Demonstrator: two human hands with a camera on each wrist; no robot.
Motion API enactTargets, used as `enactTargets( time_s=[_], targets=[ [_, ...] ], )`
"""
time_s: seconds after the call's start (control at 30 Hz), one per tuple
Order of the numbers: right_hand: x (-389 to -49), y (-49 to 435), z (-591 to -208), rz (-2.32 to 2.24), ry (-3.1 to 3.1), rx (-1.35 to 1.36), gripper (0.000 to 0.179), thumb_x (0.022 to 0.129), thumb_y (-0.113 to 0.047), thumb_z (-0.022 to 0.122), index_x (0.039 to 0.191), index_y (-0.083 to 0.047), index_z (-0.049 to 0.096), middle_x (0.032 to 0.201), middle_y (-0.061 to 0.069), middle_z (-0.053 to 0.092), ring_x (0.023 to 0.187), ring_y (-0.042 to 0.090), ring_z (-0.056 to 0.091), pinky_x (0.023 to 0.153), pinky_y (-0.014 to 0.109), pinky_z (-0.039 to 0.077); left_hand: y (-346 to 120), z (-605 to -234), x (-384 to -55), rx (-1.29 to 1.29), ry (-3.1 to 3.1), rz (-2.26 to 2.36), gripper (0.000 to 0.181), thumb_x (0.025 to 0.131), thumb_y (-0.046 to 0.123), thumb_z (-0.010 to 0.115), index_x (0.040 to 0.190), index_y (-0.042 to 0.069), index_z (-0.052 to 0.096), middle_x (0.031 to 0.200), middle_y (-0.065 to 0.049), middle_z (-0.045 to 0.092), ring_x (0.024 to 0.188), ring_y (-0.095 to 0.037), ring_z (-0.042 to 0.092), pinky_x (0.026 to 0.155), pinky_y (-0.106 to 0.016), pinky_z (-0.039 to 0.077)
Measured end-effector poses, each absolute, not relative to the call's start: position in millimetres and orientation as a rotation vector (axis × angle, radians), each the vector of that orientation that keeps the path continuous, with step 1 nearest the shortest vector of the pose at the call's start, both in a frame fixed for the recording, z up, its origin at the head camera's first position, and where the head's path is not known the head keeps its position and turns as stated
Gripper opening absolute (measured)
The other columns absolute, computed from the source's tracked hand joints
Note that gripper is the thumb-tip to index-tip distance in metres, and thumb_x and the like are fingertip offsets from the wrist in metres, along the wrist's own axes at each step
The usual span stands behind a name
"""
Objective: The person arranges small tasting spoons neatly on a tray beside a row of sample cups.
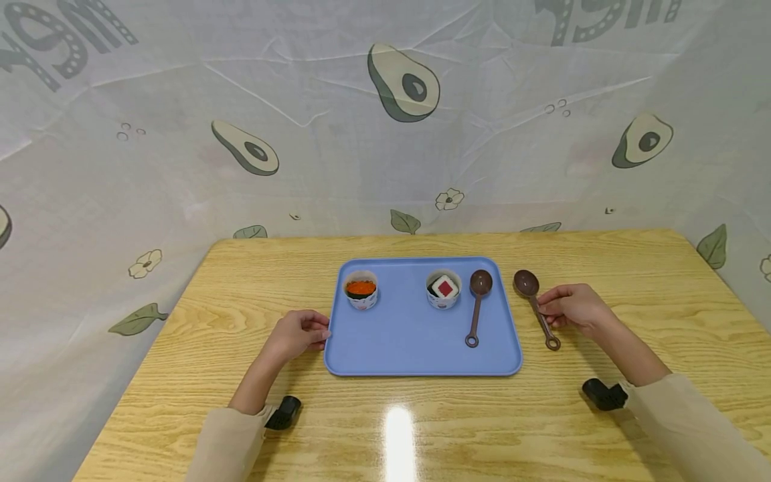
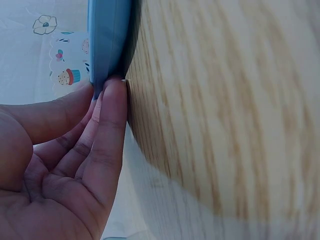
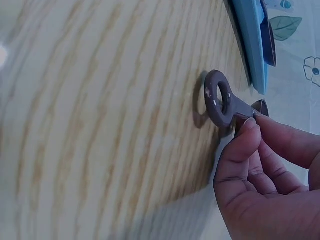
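Observation:
A blue tray lies on the wooden table, and my left hand pinches its left rim between thumb and fingers. The left wrist view shows the thumb against the rim's edge. To the right of the tray, my right hand pinches the handle of a brown measuring spoon. In the right wrist view, the ring end of this spoon stands slightly off the table. A second brown measuring spoon lies on the tray's right side, bowl towards the back.
On the tray stand two patterned paper cups: one with an orange-topped sushi piece, another with a white and red sushi piece. Behind the table hangs a printed cloth.

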State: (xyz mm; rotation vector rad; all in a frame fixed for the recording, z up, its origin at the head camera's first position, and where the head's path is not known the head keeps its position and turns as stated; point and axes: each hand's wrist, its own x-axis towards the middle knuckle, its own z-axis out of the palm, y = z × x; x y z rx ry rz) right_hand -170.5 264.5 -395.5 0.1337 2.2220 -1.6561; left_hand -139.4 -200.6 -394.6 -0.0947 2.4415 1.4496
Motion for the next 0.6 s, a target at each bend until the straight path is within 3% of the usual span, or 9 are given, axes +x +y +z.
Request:
enactTargets(
  time_s=[0.6],
  targets=[
    [-170,266,-383,-1.639,2.223,0.126,0.019,0.089,0.003,0.052,0.103,0.015,0.052,0.073,0.004,0.055,0.062,0.012,0.054,0.056,0.023,0.052,-202,-396,-139,-0.081,2.438,1.458,0.019,0.086,-0.007,0.056,0.105,-0.013,0.056,0.081,-0.013,0.059,0.068,-0.016,0.061,0.065,-0.031,0.057]
  ],
)
